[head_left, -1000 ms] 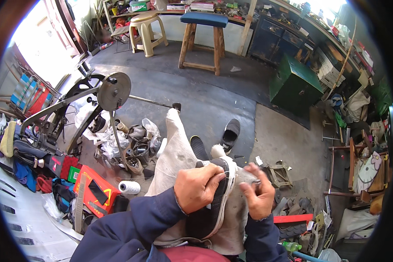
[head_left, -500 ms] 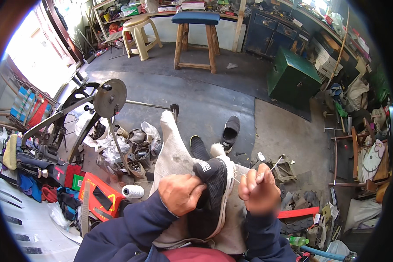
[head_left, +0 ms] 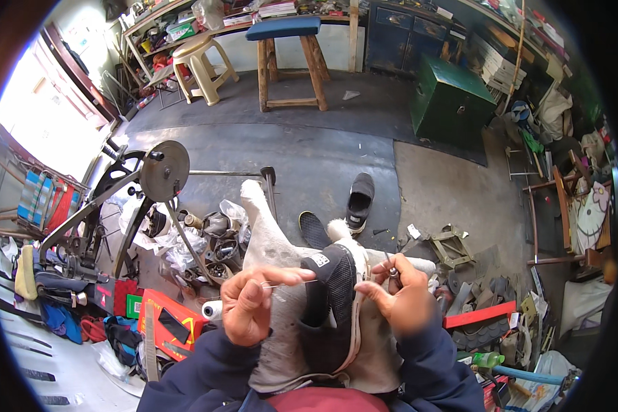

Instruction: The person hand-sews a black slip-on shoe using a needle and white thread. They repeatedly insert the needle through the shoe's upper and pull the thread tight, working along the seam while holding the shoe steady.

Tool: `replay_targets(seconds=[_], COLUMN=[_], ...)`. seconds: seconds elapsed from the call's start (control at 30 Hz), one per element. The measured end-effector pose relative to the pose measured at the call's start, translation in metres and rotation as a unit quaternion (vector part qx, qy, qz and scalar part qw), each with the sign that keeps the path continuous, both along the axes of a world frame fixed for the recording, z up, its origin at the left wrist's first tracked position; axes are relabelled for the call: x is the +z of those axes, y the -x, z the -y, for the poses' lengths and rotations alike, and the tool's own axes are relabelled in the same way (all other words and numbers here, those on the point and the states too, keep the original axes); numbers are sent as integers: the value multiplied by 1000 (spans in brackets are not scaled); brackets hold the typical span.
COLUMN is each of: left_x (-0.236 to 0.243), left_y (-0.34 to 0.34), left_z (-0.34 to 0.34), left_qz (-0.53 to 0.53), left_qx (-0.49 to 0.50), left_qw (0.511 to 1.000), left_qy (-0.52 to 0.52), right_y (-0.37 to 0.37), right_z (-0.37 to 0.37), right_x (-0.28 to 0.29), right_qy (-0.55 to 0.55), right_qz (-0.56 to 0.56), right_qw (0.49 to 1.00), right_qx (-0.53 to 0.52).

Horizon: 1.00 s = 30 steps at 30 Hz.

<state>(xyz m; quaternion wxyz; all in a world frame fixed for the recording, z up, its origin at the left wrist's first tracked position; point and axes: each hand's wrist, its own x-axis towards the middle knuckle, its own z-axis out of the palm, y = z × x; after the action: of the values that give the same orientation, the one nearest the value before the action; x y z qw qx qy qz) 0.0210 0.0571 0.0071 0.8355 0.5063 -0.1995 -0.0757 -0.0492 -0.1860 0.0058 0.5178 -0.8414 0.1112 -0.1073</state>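
Observation:
A dark shoe with a white sole edge rests across my lap on a pale, stained cloth. My left hand is at the left of its opening, thumb bent in and forefinger stretched toward the shoe. A thin white thread runs from these fingers to the shoe's upper. On the other side, my right hand is closed around a small awl with a thin metal tip, close by the sole edge. Much of the awl is hidden by my fingers.
Beyond my knees lie another dark shoe and an insole. A hand-cranked machine stands at the left above scrap and bags. Near my left arm are an orange-red box and a thread spool. Scraps and a red strip lie right.
My left hand has let go of the shoe's upper and moved left, drawing thread. My right hand has shifted slightly inward toward the sole, and the awl now shows. The view has tilted a little.

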Motion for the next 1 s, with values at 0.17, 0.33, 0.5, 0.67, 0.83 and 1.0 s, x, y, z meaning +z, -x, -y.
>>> replay_targets(seconds=[0.17, 0.33, 0.5, 0.67, 0.83, 1.0], left_x=[-9, -25, -28, -29, -50, -70], left_y=[-1, 24, 49, 38, -2, -50], left_z=[14, 10, 0, -12, -81, -216], left_qz=[-70, -131, -166, -165, -143, -114], left_qx=[-136, -65, -44, -6, 223, 357], left_qw=[982, 989, 985, 986, 961, 908], left_qy=[114, -4, -2, 4, -73, -186], right_y=[5, 3, -3, -4, 2, 0], right_z=[-6, -14, -18, -15, -14, -13], right_x=[-18, -36, -36, -35, -36, -34], right_qy=[-12, -31, -4, -17, 0, 11], right_qz=[-69, 7, 15, 8, 31, 56], right_qw=[997, 999, 1000, 1000, 999, 998], right_qx=[-20, -24, -7, -10, -15, -15])
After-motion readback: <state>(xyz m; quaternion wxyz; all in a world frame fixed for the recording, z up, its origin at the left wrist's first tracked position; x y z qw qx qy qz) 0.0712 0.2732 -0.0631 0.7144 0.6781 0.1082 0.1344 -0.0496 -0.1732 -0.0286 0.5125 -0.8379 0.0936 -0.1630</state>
